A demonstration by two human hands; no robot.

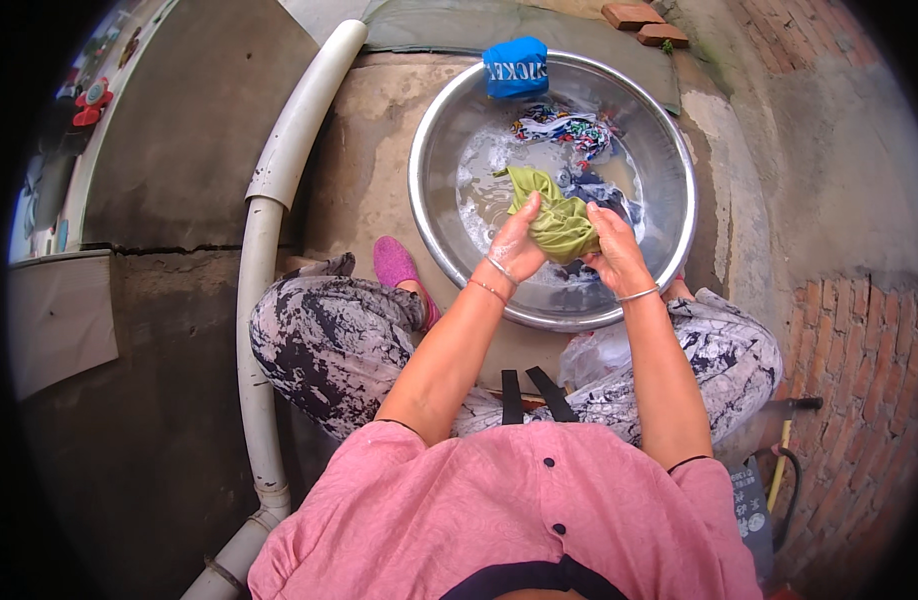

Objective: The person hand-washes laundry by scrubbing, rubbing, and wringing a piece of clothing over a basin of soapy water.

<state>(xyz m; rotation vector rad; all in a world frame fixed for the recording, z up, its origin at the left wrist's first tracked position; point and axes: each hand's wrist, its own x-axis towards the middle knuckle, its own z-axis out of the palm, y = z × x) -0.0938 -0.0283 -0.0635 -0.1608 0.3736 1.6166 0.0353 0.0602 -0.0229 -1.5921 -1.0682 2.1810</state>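
Both my hands hold a bunched, wet green cloth (556, 217) above a large metal basin (421, 161). My left hand (517, 241) grips its left side, with some suds on the skin. On the right side, my right hand (615, 246) has its thumb on top of the cloth; some fingers are hidden beneath it. Soapy water (489, 202) lies in the basin, where a multicoloured patterned cloth (568, 131) rests towards the far side. Partly behind the green cloth is a dark blue cloth (605, 193). A bright blue cloth (516, 69) with white lettering hangs over the far rim.
A pale plastic pipe (258, 247) runs along the left. Bricks (633, 16) lie beyond the basin at the upper right. A clear plastic bag (594, 358) sits between the basin and my right leg. A brick wall (864, 352) stands at the right.
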